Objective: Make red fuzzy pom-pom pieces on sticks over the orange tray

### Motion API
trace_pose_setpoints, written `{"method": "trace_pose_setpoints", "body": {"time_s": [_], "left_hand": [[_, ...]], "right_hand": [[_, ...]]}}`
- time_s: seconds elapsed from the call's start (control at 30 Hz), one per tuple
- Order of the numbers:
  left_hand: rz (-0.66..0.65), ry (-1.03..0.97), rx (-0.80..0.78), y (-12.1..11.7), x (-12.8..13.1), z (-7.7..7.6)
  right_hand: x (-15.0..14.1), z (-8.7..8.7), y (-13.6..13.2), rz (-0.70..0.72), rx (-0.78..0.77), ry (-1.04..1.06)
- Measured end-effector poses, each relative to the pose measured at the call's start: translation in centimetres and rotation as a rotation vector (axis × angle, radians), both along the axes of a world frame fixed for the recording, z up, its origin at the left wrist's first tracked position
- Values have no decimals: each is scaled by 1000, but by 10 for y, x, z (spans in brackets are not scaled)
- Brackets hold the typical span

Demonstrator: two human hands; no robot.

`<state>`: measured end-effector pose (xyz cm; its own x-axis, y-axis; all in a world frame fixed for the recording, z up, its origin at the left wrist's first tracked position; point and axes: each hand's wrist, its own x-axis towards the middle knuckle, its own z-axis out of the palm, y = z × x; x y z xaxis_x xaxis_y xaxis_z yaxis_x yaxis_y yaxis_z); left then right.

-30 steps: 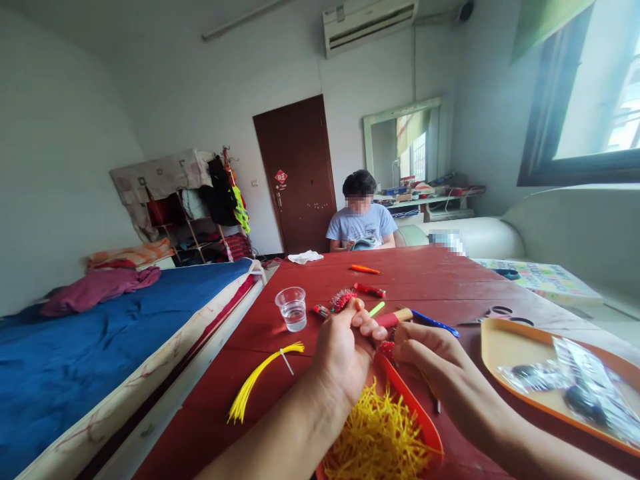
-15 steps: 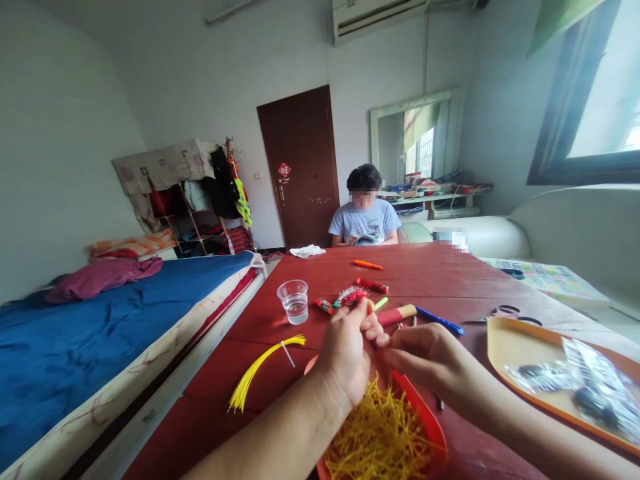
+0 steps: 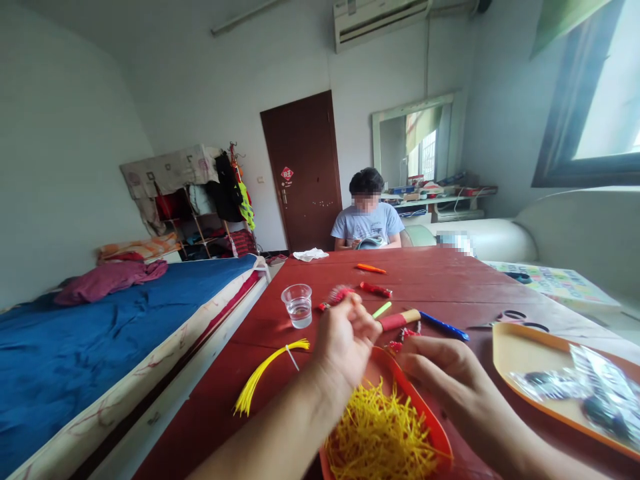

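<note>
At the left hand's (image 3: 349, 340) eight o'clock I see a yellow bundle (image 3: 261, 370) on the tabletop, with a clear cup (image 3: 300, 315) at ten. That hand is clamped on a blurred red bristly piece (image 3: 339, 295) at its twelve, a red tray (image 3: 427, 408) of yellow strips at its five. Just apart, the right hand (image 3: 445, 367) bunches its fingers, on what I can't tell; scissors (image 3: 501, 319) lie at its two.
</note>
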<state>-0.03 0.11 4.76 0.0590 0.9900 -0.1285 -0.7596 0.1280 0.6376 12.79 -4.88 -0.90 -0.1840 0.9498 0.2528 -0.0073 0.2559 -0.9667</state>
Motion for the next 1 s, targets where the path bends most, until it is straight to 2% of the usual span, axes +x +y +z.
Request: {"method": "trace_pose_setpoints", "body": {"time_s": [0.07, 0.13, 0.3, 0.47, 0.53, 0.6, 0.7, 0.77, 0.9, 1.0], "left_hand": [[103, 2, 65, 5, -14, 7], [126, 27, 127, 8, -21, 9], [-11, 130, 202, 3, -15, -6], [-288, 360, 197, -9, -9, -21], [-334, 480, 229, -12, -7, -24], [-309, 563, 231, -14, -4, -28], [-225, 579, 197, -13, 0, -32], [-207, 514, 171, -11, 0, -34], [-235, 418, 134, -5, -3, -34], [-236, 403, 118, -3, -5, -33]], "right_hand": [[3, -3, -1, 18, 13, -11], [6, -6, 2, 46, -43, 12], [11, -15, 18, 153, -260, 164], [9, -17, 23, 222, -360, 419], [7, -18, 23, 233, -388, 483], [6, -19, 23, 250, -394, 489], [12, -19, 23, 209, -359, 369], [20, -14, 24, 159, -296, 181], [34, 0, 25, 132, -7, -346], [37, 2, 26, 52, 118, -567]]}}
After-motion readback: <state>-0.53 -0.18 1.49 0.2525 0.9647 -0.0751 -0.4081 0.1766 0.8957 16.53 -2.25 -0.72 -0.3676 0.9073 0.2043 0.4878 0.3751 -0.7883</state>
